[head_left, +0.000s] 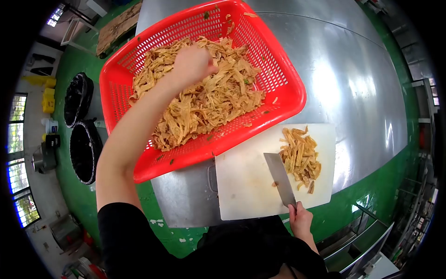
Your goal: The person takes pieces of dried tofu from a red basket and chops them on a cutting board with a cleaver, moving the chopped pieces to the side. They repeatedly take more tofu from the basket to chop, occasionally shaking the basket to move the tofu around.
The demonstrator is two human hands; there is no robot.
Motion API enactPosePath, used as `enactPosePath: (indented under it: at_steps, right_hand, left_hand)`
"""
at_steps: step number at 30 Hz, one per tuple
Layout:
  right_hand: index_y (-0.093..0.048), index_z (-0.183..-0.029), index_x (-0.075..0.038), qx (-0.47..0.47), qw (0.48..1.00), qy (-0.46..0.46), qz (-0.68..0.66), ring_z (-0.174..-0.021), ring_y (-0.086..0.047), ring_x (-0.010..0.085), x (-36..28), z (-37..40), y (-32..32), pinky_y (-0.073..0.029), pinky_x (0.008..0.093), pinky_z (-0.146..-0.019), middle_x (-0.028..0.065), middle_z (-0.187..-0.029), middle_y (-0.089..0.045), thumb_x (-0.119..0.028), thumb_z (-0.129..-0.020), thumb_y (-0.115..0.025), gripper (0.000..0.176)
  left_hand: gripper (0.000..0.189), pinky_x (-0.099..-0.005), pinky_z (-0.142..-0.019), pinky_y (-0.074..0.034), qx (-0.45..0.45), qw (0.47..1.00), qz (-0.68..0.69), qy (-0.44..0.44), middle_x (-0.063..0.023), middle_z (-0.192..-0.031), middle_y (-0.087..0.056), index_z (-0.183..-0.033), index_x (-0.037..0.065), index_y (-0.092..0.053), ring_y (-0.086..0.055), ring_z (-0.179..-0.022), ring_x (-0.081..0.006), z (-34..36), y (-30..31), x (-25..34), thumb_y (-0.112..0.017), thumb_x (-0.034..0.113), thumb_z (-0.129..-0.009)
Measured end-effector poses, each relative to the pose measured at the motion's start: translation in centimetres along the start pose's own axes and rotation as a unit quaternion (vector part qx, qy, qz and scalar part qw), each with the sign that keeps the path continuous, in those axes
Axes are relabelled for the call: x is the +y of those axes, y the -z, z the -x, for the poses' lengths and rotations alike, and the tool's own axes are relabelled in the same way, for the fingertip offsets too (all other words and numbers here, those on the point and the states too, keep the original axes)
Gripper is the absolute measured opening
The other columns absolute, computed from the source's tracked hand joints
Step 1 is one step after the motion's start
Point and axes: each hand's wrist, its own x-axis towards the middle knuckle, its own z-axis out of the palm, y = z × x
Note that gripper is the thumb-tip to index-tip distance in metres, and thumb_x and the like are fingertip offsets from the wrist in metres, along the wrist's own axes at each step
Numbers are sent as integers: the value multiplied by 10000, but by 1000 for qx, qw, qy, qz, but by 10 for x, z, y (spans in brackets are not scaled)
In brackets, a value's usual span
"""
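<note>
A red plastic basket (278, 100) holds a heap of tan, wrinkled strips that look like tofu skin (209, 107). My left hand (193, 64) reaches into the heap with its fingers curled down on the strips; the fingertips are hidden. In my right hand (301, 219) is the handle of a cleaver (280, 179). Its broad blade lies over a white cutting board (246, 186), pointing away from me. Just right of the blade, a small pile of cut strips (301, 156) rests on the board.
Both basket and board are on a shiny metal table (362, 102), the basket overlapping the board's far-left corner. A metal handle (212, 179) shows at the board's left edge. Two black-lined bins (85, 151) stand on the green floor at left. A metal-framed cart (360, 246) is at lower right.
</note>
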Motion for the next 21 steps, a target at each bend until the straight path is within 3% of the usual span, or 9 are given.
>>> enactPosePath:
  at_steps: [2,3,6,10,15,18,19,21]
  right_hand:
    - [-498,-759,-45,5,1000,4,1,-551,-567,382,0,-1,1,-440,437,-488,169,-587,-568,-208,-871,-609,227]
    - [-498,-759,-45,11,1000,7,1,-551,-568,382,-1,-1,1,-440,438,-488,169,-588,-569,-207,-871,-609,226]
    - [-498,-757,-47,16,1000,9,-4,-553,-570,382,-3,1,2,-441,440,-489,170,-590,-571,-206,-870,-609,224]
    - [-494,-754,-48,10,1000,2,1,-558,-574,382,-2,1,0,-443,439,-490,170,-590,-573,-203,-869,-609,225]
    - [-492,-755,-54,22,999,21,12,-523,-578,344,0,0,0,-445,424,-474,145,-574,-574,-223,-881,-590,232]
    - [-491,-754,-47,23,1000,15,4,-530,-573,359,-3,0,2,-442,428,-477,157,-577,-569,-212,-873,-604,232]
    - [-492,-753,-42,19,1000,7,-4,-543,-569,376,-4,1,3,-440,433,-482,169,-582,-566,-201,-865,-617,232]
    - [-494,-755,-44,30,999,13,-8,-536,-563,375,-1,1,0,-434,427,-476,167,-577,-560,-197,-866,-616,225]
  left_hand:
    - [291,-397,-888,-411,8,994,-107,-23,-79,-892,-658,-882,118,-722,-544,-1033,-237,-3,-33,-1,-702,386,-772]
    - [327,-399,-879,-405,66,990,-120,-37,-80,-920,-634,-868,121,-720,-535,-1012,-241,-1,-49,2,-714,424,-747]
    - [274,-406,-883,-399,44,991,-130,-8,-93,-991,-623,-833,119,-715,-524,-1028,-248,-10,-74,9,-715,380,-748]
    - [171,-417,-883,-390,53,998,-16,22,-98,-952,-627,-829,115,-704,-530,-1025,-253,-16,-51,18,-641,267,-782]
    - [174,-377,-923,-360,100,980,-99,-141,-20,-1029,-583,-890,212,-710,-493,-1059,-203,-21,-61,45,-654,320,-765]
    - [185,-368,-923,-365,122,928,-212,-280,-12,-986,-583,-888,212,-710,-494,-1052,-196,-26,-83,58,-679,268,-715]
    - [222,-369,-903,-374,128,917,-232,-298,0,-954,-578,-877,182,-706,-487,-1048,-192,-25,-80,61,-694,218,-659]
    - [178,-362,-866,-401,177,940,-113,-269,-16,-968,-606,-876,129,-705,-523,-1005,-192,-23,-69,56,-647,193,-721]
